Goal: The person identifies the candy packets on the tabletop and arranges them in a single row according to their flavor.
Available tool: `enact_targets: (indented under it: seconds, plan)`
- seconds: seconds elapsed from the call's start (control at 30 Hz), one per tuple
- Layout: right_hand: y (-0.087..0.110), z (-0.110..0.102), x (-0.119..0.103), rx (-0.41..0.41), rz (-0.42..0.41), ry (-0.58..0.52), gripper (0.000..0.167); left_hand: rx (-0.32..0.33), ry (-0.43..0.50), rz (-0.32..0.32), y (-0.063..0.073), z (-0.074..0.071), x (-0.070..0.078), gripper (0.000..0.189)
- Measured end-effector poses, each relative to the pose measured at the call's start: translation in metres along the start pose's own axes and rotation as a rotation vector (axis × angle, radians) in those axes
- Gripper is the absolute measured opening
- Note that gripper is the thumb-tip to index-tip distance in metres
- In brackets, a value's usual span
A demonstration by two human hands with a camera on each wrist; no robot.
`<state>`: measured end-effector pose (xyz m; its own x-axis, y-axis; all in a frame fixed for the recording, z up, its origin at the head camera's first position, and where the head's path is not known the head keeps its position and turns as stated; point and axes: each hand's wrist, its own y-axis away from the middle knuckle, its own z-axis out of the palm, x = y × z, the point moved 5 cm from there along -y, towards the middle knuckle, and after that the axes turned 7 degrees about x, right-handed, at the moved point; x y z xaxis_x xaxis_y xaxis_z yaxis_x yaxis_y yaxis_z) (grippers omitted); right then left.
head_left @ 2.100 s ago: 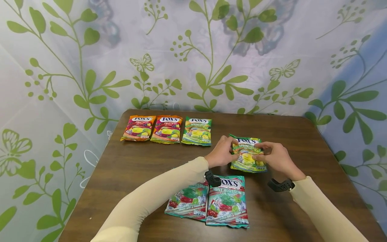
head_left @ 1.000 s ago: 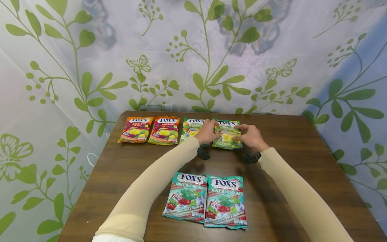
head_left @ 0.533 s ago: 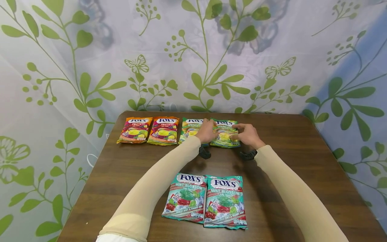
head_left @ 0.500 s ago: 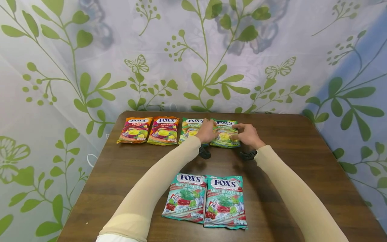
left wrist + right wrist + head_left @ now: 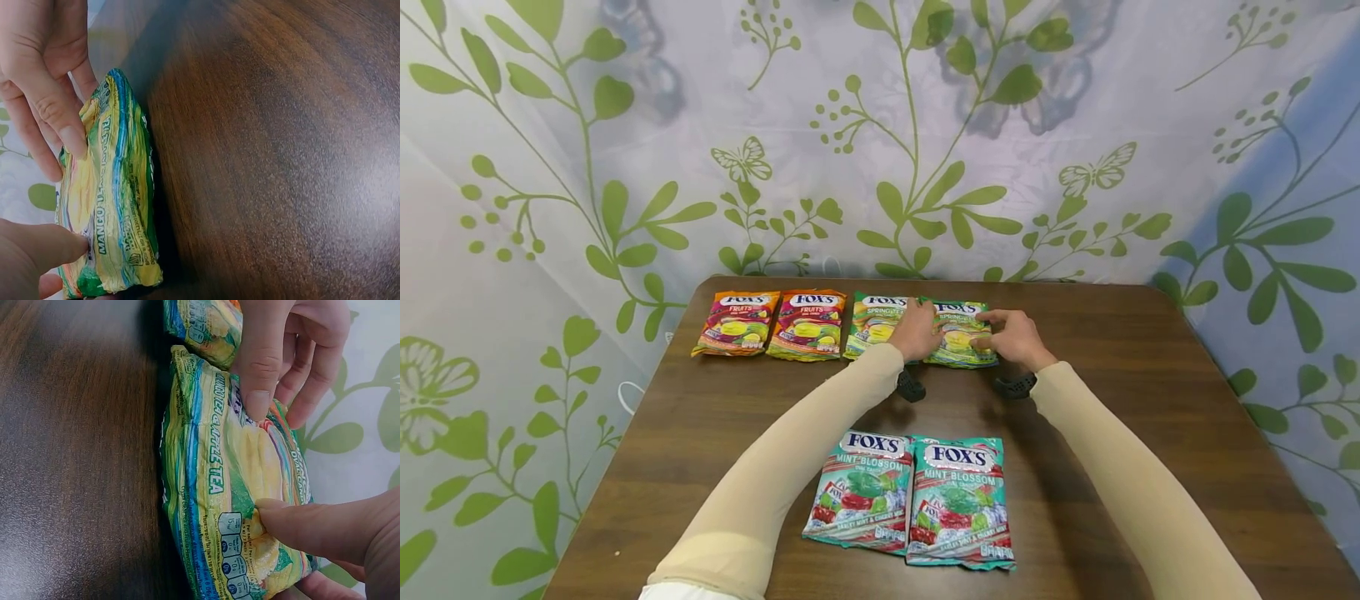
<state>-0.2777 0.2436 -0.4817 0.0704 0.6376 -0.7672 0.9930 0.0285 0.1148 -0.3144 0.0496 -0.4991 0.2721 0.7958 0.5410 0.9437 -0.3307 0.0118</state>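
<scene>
A green and yellow Spring Tea candy bag lies at the right end of the back row on the table. My left hand grips its left side, and its thumb presses the bag's face in the left wrist view. On the other side my right hand pinches the bag, thumb on the front; its thumb shows large in the right wrist view. Another Spring Tea candy bag is just to the left, partly hidden behind my left hand.
Two orange Fruits candy bags continue the back row leftward. Nearer me, two teal Mint Blossom candy bags lie side by side on the brown wooden table. A leaf-patterned cloth hangs behind the table.
Both hands have carried the Spring Tea bag from the right middle of the table up and left to the back row. Over the last half second, hands and bag have barely shifted.
</scene>
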Motion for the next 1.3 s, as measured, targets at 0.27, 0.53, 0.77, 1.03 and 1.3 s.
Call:
enact_targets:
  seconds: [0.27, 0.53, 0.77, 1.03, 1.3]
  plan:
    - [0.002, 0.001, -0.001, -0.006, 0.012, -0.024, 0.058, 0.009, -0.015, -0.014, -0.009, 0.012, -0.002, 0.052]
    - [0.003, 0.002, 0.000, -0.001, 0.005, -0.035, 0.058, 0.039, -0.127, 0.013, -0.018, 0.028, -0.007, 0.054]
    - [0.002, 0.005, -0.002, 0.009, -0.004, -0.030, 0.057, 0.067, -0.143, 0.031, -0.017, 0.029, -0.010, 0.045]
    - [0.002, 0.008, -0.002, 0.001, 0.003, -0.038, 0.057, 0.057, -0.108, 0.021, -0.002, 0.010, 0.000, 0.038]
    - [0.007, 0.004, -0.007, 0.005, -0.015, 0.033, 0.058, 0.070, -0.188, 0.039, 0.008, 0.005, 0.010, 0.041]
